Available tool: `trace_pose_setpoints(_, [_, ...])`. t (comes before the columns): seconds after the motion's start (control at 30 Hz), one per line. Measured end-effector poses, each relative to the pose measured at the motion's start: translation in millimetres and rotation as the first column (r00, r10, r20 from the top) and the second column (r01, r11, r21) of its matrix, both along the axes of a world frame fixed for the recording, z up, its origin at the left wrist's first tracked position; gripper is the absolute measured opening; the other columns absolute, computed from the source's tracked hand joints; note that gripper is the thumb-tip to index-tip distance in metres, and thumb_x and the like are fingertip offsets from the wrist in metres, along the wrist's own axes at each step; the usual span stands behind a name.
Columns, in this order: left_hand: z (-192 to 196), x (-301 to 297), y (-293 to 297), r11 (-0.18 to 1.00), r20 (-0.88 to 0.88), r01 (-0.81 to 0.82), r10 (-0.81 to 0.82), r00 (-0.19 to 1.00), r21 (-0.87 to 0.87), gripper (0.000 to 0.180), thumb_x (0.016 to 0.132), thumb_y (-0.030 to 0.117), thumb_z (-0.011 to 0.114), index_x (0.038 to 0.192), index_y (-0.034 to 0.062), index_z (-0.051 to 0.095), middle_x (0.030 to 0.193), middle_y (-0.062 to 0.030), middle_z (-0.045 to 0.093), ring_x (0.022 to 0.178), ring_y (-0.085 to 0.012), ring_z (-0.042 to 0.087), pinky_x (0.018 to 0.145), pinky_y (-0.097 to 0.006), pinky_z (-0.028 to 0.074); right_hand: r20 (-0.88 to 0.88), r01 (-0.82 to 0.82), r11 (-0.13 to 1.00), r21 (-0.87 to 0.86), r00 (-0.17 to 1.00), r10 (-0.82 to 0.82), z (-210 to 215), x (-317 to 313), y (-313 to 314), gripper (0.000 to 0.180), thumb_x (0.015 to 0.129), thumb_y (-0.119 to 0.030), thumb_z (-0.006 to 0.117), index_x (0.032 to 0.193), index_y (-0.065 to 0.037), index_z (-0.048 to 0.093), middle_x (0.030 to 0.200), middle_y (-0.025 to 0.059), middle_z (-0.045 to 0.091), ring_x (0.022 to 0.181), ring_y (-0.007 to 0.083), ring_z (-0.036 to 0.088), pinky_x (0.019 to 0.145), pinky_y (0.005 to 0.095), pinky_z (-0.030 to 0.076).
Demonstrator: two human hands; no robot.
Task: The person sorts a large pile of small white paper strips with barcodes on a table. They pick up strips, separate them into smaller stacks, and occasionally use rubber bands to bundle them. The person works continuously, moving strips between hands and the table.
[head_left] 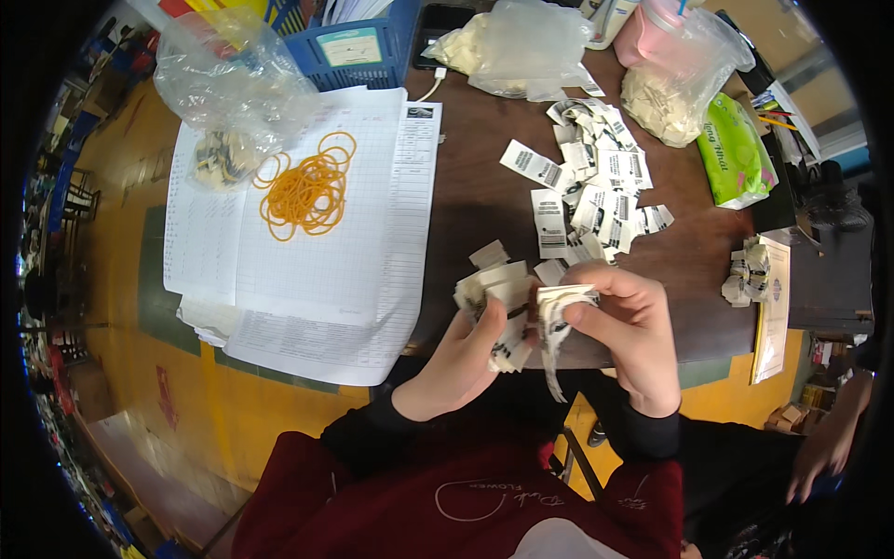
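Note:
My left hand [456, 359] grips a small stack of white printed paper labels [495, 293] just over the near edge of the dark brown table [475, 177]. My right hand [629, 326] pinches a folded bundle of the same labels [557, 312], one strip hanging down from it. Both hands meet in front of my chest. Behind them on the table lies a loose pile of printed labels [596, 182].
Orange rubber bands [307, 194] lie on white gridded sheets [298, 270] at the left. Clear plastic bags [228, 74] [684, 74] [526, 47], a blue crate [358, 42], a green tissue pack [736, 149] and a small bundle of labels [750, 275] sit around. Another person's hand [819, 447] shows at the lower right.

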State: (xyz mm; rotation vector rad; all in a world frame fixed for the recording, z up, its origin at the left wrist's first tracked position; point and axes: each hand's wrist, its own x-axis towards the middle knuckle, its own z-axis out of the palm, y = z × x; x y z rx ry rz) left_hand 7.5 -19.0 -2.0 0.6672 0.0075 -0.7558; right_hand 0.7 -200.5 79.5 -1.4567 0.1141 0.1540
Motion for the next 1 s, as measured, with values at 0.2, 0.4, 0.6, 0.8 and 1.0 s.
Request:
trace_pose_setpoints(0.2, [0.8, 14.0, -21.6, 0.987, 0.084, 0.142, -0.136, 0.987, -0.077, 0.057, 0.098, 0.032, 0.058, 0.143, 0.0057, 0.036, 0.130, -0.0054, 0.054, 0.119, -0.0158, 0.055, 0.098, -0.036, 0.048, 0.270, 0.146, 0.874, -0.464, 0.963, -0.018, -17.6, 3.3, -3.1, 0.023, 0.079, 0.000, 0.074, 0.101, -0.001, 0.070, 0.095, 0.0059, 0.066, 0.091, 0.0175, 0.060, 0.079, 0.0292, 0.047])
trace_pose_setpoints(0.4, [2.2, 16.9, -27.2, 0.990, 0.008, 0.126, -0.125, 0.992, -0.066, 0.039, 0.098, 0.016, 0.059, 0.133, 0.0038, 0.045, 0.122, -0.0054, 0.056, 0.110, -0.0129, 0.058, 0.093, -0.031, 0.050, 0.149, 0.213, 0.893, -0.395, 0.975, -0.167, -18.8, -1.9, -9.2, 0.020, 0.073, 0.000, 0.077, 0.092, -0.002, 0.072, 0.093, 0.0070, 0.066, 0.087, 0.0230, 0.058, 0.075, 0.0327, 0.047])
trace_pose_setpoints(0.6, [-0.9, 17.3, -33.9, 0.987, 0.040, 0.127, -0.124, 0.992, -0.100, 0.049, 0.099, 0.035, 0.053, 0.134, 0.0036, 0.042, 0.123, -0.0086, 0.056, 0.112, -0.0181, 0.059, 0.098, -0.038, 0.051, 0.409, 0.276, 0.773, -0.571, 0.912, -0.024, -23.1, -6.1, -24.8, 0.017, 0.070, 0.002, 0.078, 0.086, -0.003, 0.074, 0.093, 0.0063, 0.065, 0.086, 0.0220, 0.057, 0.073, 0.0326, 0.047])
trace_pose_setpoints(0.8, [2.1, 16.4, -39.9, 0.992, -0.035, 0.103, -0.105, 0.994, -0.071, 0.064, 0.098, 0.056, 0.041, 0.135, 0.0029, 0.040, 0.120, -0.0123, 0.059, 0.112, -0.0226, 0.061, 0.094, -0.039, 0.053, 0.440, 0.276, 0.784, -0.557, 0.898, -0.004, -15.2, -10.6, -34.5, 0.018, 0.069, 0.002, 0.078, 0.085, -0.004, 0.074, 0.092, 0.0054, 0.064, 0.085, 0.0219, 0.057, 0.073, 0.0327, 0.047])
trace_pose_setpoints(1.0, [0.3, 17.2, -45.9, 0.988, 0.053, 0.155, -0.155, 0.986, 0.013, 0.064, 0.099, 0.056, 0.039, 0.134, 0.0026, 0.040, 0.123, -0.0127, 0.056, 0.115, -0.0216, 0.058, 0.096, -0.038, 0.051, 0.364, 0.210, 0.802, -0.559, 0.931, 0.010, -18.8, -10.1, -34.5, 0.018, 0.071, 0.006, 0.075, 0.087, 0.000, 0.072, 0.096, 0.0076, 0.062, 0.088, 0.0177, 0.060, 0.075, 0.0295, 0.049])
